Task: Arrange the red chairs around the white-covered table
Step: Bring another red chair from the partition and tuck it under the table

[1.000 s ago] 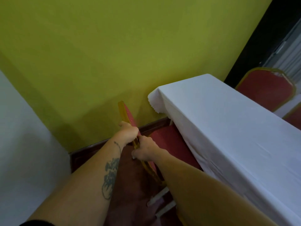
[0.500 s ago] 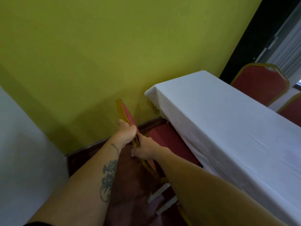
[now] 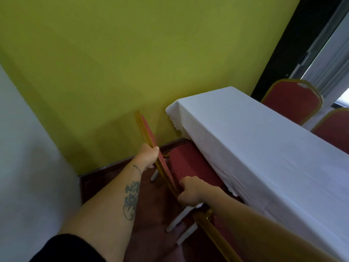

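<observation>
Both hands [image 3: 170,174] clasped around chair backrest [image 3: 151,140]

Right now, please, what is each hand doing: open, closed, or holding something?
Left hand: closed on the chair back, higher up its gold frame.
Right hand: closed on the same chair back, lower on the frame.

Dark red carpet [image 3: 151,224] bears the red chairs [image 3: 190,167] and white-covered table [image 3: 264,148]

Left hand [image 3: 149,155] clenched, arm extended; right hand [image 3: 189,193] clenched lower.
</observation>
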`<state>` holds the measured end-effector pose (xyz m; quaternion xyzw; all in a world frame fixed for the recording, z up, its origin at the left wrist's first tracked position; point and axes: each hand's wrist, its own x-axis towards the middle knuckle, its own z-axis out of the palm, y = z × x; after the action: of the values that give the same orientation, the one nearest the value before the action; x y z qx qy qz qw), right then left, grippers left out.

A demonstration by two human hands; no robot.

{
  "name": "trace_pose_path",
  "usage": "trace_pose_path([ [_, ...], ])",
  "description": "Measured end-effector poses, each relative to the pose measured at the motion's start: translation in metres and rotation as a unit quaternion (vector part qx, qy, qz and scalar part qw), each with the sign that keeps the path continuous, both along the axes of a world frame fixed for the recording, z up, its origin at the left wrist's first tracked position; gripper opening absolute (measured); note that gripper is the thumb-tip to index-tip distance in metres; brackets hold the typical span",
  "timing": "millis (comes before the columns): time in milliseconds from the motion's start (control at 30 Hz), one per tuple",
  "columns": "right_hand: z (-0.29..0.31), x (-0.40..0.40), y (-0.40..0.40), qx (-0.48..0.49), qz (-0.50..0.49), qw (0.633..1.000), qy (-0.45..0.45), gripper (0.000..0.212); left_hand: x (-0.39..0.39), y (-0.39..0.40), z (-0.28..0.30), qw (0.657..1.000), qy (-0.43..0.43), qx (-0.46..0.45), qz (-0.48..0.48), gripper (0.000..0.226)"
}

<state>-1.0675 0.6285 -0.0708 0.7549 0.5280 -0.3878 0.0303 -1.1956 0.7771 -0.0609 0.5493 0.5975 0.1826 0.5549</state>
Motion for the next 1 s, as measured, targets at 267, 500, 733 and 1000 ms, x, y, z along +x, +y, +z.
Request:
trace_pose_path([
  [267,0.009,-0.002,-0.094,-0.058,0.044,0.995,-0.07,0.044,0.009,-0.043,-0.002,0.996,0.049,0.062,0.041,0.031],
  [500,0.007,-0.005,-0.087,0.006,0.055,0.993,-0.106,0.026,0.017,-0.037,0.001,0.992,0.105,0.065,0.02,0.042],
  [733,0.013,-0.001,-0.057,0.029,0.028,0.996,-0.08,0.025,0.02,-0.034,-0.007,0.987,0.148,0.067,0.011,0.026],
  [1000,0.02,0.006,-0.036,0.018,0.001,0.996,-0.09,0.023,0.028,-0.051,-0.008,0.985,0.163,0.049,0.008,0.047],
])
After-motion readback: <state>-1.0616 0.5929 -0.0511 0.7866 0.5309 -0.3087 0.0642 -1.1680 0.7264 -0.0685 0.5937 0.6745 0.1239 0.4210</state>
